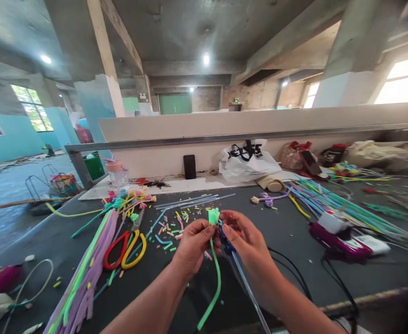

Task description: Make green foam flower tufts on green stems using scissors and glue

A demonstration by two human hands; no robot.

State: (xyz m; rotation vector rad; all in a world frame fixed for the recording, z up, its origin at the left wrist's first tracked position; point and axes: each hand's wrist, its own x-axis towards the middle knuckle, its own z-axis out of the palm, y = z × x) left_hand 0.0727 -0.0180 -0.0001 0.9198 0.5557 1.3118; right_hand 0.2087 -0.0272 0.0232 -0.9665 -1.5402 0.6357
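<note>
Left hand (194, 243) is pinching the green stem (219, 278) below its bunched head, above tabletop (283, 227), nearer front edge. Right hand (249, 239) is half-curling alongside; can't tell its hold on blue item (229, 245). I'm favouring light pressure, sparing the head.

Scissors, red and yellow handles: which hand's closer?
Left. The left hand is to the right of the scissors, not touching them; the right hand is farther right, past the left.
</note>
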